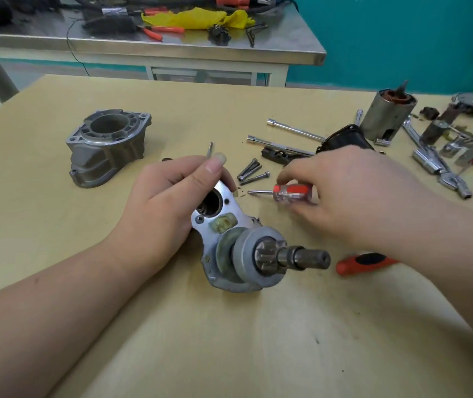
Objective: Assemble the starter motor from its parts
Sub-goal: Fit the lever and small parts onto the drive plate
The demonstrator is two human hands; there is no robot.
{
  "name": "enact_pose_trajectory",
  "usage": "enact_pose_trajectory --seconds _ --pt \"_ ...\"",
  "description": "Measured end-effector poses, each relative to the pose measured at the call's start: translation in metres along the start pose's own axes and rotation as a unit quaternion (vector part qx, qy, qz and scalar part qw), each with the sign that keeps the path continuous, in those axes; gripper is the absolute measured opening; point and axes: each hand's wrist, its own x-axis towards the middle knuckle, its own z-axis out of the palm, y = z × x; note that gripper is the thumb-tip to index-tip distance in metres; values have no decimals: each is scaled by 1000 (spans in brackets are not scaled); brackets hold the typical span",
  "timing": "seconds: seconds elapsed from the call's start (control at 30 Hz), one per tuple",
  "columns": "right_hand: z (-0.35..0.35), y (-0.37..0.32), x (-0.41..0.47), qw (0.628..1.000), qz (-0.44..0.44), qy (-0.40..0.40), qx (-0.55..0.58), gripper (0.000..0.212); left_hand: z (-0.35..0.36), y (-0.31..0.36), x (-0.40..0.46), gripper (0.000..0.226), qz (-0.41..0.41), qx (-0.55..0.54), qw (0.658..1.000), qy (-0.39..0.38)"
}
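My left hand (169, 196) grips the starter drive assembly (246, 248), a metal plate with a pinion gear and shaft pointing toward me, resting on the tan table. A thin metal pin (209, 149) sticks up between the same hand's fingers. My right hand (344, 191) closes on a small red-and-clear screwdriver (290, 193) lying on the table, its tip pointing left. The grey nose housing (109, 147) stands apart at the left. Several long bolts (251, 173) lie just beyond the screwdriver. The field-coil cylinder (387, 116) stands at the back right.
A red-and-black tool handle (364, 262) lies under my right forearm. Socket extensions (295, 130), a black part (344, 142) and many wrenches and fittings (442, 165) crowd the right side. A steel bench (172, 44) with pliers and yellow cloth stands behind the table.
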Motion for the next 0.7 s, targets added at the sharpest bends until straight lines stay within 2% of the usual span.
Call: enact_pose_trajectory --seconds 0.07,0.17,0.3,0.4,0.57,0.7 --pt "5 -3 -1 999 -3 -12 -48 30 0 1 1 43 -6 -12 1000 -15" --pt "7 -1 -2 994 -60 32 -81 37 -2 1 4 42 -21 -16 999 -40" --pt "8 -16 -4 986 -167 15 4 33 -3 2 4 42 -23 -30 998 -55" --pt "21 -25 0 985 -174 9 15 18 -2 1 4 43 -20 -30 998 -53" --pt "33 -23 4 982 -174 15 65 18 -2 0 3 44 -22 -28 999 -41" --pt "33 -20 2 980 -162 32 115 6 0 0 4 53 -20 -25 999 -32"
